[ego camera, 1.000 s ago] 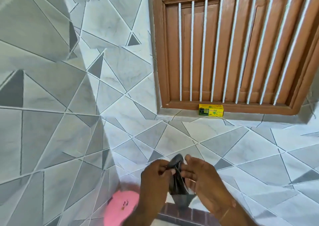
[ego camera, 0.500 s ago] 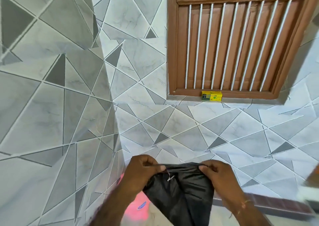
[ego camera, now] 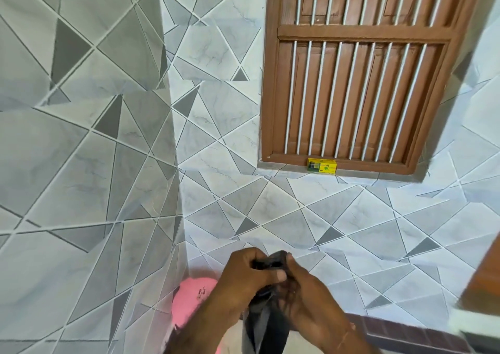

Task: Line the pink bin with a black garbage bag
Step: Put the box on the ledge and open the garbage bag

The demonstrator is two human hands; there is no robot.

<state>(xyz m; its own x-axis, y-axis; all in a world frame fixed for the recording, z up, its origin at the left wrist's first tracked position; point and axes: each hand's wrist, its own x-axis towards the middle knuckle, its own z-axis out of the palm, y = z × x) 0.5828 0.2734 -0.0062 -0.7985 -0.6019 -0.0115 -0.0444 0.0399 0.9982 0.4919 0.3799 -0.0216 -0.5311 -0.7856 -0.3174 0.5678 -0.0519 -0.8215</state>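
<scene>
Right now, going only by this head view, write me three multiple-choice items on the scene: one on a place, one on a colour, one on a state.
1. Where is the small yellow-and-green box?
A. On the sill below the brown wooden barred window
B. On the pink plastic bin
C. In the left hand

2. What colour is the plastic bin at the foot of the grey tiled wall?
A. Blue
B. Pink
C. White

3. What state is the black plastic garbage bag in?
A. Stretched over the bin's rim
B. Lying on the floor
C. Bunched between the left hand and the right hand, hanging down

Key: 1 A, the box sits at the frame's lower edge. 2 B, pink shows behind the left forearm. 3 C, both sets of fingers pinch its top, clear of the bin.
</scene>
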